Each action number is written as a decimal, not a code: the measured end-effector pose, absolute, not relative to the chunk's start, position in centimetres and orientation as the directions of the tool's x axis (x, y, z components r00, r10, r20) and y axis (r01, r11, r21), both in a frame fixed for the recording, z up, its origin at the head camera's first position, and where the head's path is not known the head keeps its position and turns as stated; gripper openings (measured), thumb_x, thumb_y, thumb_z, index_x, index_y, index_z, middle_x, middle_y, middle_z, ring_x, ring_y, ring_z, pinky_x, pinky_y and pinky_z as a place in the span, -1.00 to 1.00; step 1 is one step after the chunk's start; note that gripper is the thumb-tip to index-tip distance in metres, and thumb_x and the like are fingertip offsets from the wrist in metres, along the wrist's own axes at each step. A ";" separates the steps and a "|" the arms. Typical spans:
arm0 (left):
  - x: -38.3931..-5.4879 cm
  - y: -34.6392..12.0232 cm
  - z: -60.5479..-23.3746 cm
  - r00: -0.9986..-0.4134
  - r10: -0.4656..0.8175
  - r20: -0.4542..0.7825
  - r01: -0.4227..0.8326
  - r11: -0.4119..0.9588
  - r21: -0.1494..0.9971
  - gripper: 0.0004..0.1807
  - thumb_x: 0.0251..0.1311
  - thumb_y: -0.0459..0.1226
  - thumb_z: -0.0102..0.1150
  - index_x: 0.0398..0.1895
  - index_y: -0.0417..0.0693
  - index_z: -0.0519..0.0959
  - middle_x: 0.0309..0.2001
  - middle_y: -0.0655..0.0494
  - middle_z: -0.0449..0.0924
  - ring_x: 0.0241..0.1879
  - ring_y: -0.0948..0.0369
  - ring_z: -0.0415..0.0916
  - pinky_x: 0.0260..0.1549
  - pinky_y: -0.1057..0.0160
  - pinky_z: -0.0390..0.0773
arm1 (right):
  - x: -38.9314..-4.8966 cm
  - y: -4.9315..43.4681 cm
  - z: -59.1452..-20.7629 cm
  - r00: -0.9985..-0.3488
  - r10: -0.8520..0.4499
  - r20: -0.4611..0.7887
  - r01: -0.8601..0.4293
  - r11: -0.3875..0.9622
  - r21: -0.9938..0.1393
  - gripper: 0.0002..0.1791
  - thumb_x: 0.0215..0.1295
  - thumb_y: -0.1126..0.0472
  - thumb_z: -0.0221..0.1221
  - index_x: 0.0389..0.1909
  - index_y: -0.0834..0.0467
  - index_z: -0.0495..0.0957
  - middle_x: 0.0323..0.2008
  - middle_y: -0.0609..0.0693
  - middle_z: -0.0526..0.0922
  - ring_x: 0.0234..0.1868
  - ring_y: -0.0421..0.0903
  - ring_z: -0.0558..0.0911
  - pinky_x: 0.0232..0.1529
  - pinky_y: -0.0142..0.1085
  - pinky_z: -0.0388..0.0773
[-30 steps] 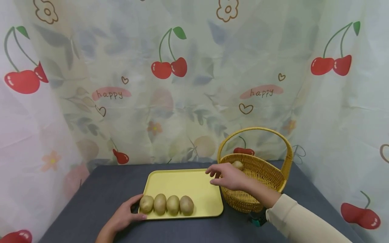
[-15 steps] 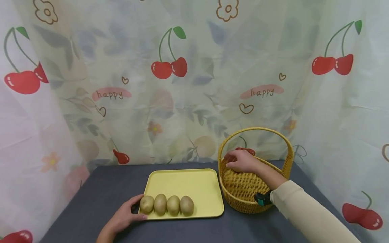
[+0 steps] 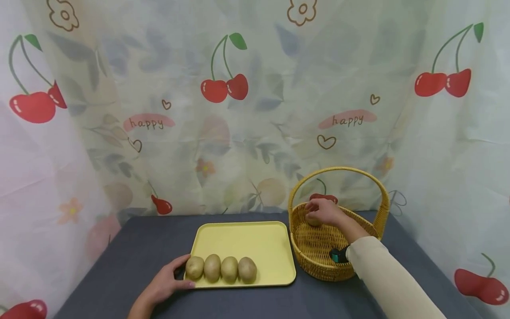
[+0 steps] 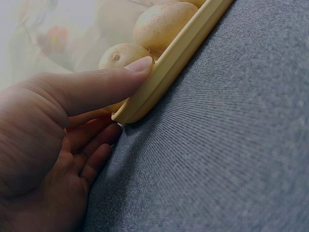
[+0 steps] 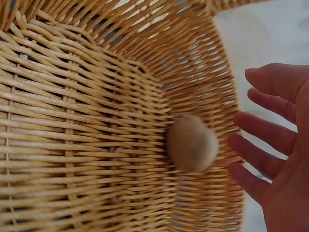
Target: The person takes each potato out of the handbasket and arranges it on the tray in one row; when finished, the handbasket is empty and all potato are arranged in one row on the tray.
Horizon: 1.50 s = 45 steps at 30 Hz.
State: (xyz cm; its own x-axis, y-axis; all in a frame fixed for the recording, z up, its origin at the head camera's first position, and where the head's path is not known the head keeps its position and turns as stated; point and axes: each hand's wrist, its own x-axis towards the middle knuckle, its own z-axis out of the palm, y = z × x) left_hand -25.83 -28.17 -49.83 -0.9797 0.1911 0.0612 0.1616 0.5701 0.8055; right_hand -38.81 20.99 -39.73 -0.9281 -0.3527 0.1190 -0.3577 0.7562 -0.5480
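Observation:
In the head view a yellow tray (image 3: 259,239) lies on the table, with several potatoes (image 3: 229,269) in a row along its front edge. My left hand (image 3: 165,281) grips the tray's front left corner; the left wrist view shows the thumb (image 4: 106,87) over the rim and the other fingers beside the corner. My right hand (image 3: 327,212) reaches into the wicker basket (image 3: 314,243). One more potato (image 5: 192,144) sits inside, against the basket's wall. The right wrist view shows the right fingers (image 5: 265,130) spread and loosely bent, apart from that potato.
The basket's tall arched handle (image 3: 338,169) rises over the right forearm. A dark wrist strap with a camera (image 3: 338,255) hangs below the right wrist. Behind the dark grey tablecloth (image 3: 159,235) hangs a curtain (image 3: 255,133) printed with cherries.
My right hand has moved from above the tray's right edge into the basket, over the potato there. The left hand stays at the tray corner; the row of potatoes keeps its place.

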 end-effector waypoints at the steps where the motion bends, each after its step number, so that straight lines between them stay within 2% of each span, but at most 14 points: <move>1: -25.8 -28.2 -49.8 -0.979 0.194 0.062 0.164 0.570 0.805 -0.06 -0.11 -0.13 0.55 0.36 -0.29 0.33 0.30 -0.24 0.35 0.30 -0.17 0.24 0.17 -0.10 0.29 | -38.9 21.0 -40.0 -0.933 -0.343 0.111 -0.345 0.758 -0.553 -0.68 0.34 0.23 0.19 0.04 0.30 0.55 -0.09 0.17 0.62 -0.06 0.15 0.58 -0.08 0.01 0.51; 6: -25.7 -28.1 -49.9 -0.977 0.201 0.067 0.171 0.560 0.810 -0.06 -0.10 -0.13 0.54 0.36 -0.29 0.33 0.30 -0.24 0.34 0.30 -0.17 0.24 0.17 -0.10 0.29 | -39.4 21.4 -41.2 -0.945 -0.306 0.111 -0.315 0.774 -0.549 -0.62 0.32 0.21 0.18 0.08 0.32 0.53 0.01 0.27 0.57 0.00 0.21 0.54 -0.04 0.07 0.47; 11: -25.8 -28.2 -49.9 -0.976 0.205 0.067 0.172 0.556 0.813 -0.06 -0.09 -0.13 0.54 0.37 -0.28 0.32 0.31 -0.23 0.34 0.31 -0.17 0.23 0.18 -0.07 0.29 | -39.8 21.9 -42.3 -0.934 -0.342 0.105 -0.344 0.777 -0.527 -0.57 0.34 0.18 0.18 0.12 0.36 0.50 0.08 0.35 0.52 0.08 0.31 0.49 0.03 0.14 0.42; 15: -25.9 -28.3 -49.9 -0.976 0.208 0.070 0.177 0.558 0.811 -0.06 -0.08 -0.14 0.53 0.37 -0.28 0.32 0.31 -0.23 0.34 0.31 -0.16 0.22 0.18 -0.06 0.29 | -39.9 21.7 -42.9 -0.939 -0.331 0.093 -0.334 0.810 -0.483 -0.57 0.27 0.20 0.23 0.11 0.33 0.53 0.13 0.42 0.42 0.13 0.39 0.40 0.05 0.19 0.37; 22: -26.0 -28.2 -49.9 -0.980 0.186 0.069 0.164 0.564 0.809 -0.06 -0.12 -0.14 0.55 0.36 -0.26 0.34 0.31 -0.21 0.35 0.31 -0.14 0.23 0.19 -0.07 0.28 | -40.1 21.8 -42.7 -0.953 -0.297 0.059 -0.293 0.859 -0.419 -0.55 0.14 0.26 0.31 0.07 0.30 0.55 0.17 0.47 0.32 0.13 0.40 0.39 -0.01 0.14 0.41; 26: -26.0 -28.3 -50.0 -0.981 0.186 0.060 0.156 0.558 0.815 -0.06 -0.12 -0.14 0.55 0.37 -0.27 0.33 0.31 -0.22 0.34 0.31 -0.16 0.23 0.19 -0.12 0.25 | -39.9 21.6 -42.5 -0.957 -0.290 0.026 -0.270 0.851 -0.451 -0.54 0.12 0.29 0.34 0.06 0.30 0.54 0.15 0.43 0.36 0.12 0.35 0.41 -0.01 0.11 0.43; 32: -25.9 -28.5 -50.1 -0.978 0.197 0.067 0.170 0.570 0.804 -0.06 -0.10 -0.13 0.54 0.36 -0.28 0.33 0.30 -0.23 0.35 0.30 -0.16 0.24 0.18 -0.08 0.29 | -39.8 21.3 -42.5 -0.957 -0.289 0.012 -0.264 0.854 -0.449 -0.54 0.08 0.31 0.37 0.04 0.27 0.54 0.03 0.30 0.51 0.03 0.25 0.51 -0.06 0.05 0.47; 41: -25.7 -28.4 -50.0 -0.977 0.202 0.073 0.178 0.569 0.803 -0.07 -0.09 -0.13 0.54 0.36 -0.28 0.33 0.30 -0.23 0.35 0.29 -0.16 0.25 0.16 -0.03 0.32 | -40.1 21.0 -43.1 -0.955 -0.297 -0.016 -0.255 0.846 -0.468 -0.53 0.07 0.36 0.37 0.04 0.19 0.54 -0.03 0.23 0.56 -0.11 0.13 0.53 -0.16 0.00 0.47; 45: -25.8 -28.4 -49.9 -0.977 0.200 0.068 0.172 0.569 0.804 -0.07 -0.08 -0.12 0.53 0.37 -0.27 0.33 0.30 -0.22 0.34 0.30 -0.15 0.24 0.17 -0.04 0.31 | -40.2 21.0 -43.1 -0.940 -0.341 -0.021 -0.288 0.824 -0.489 -0.59 0.06 0.39 0.36 -0.03 0.19 0.55 -0.03 0.21 0.56 -0.10 0.13 0.52 -0.12 0.00 0.45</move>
State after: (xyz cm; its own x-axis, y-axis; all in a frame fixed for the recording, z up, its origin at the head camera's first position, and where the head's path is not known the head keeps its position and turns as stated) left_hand -25.81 -28.41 -49.93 -0.9774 0.2000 0.0678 0.1721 0.5687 0.8044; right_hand -40.18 20.95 -43.12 -0.9399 -0.3407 -0.0206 -0.2879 0.8236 -0.4887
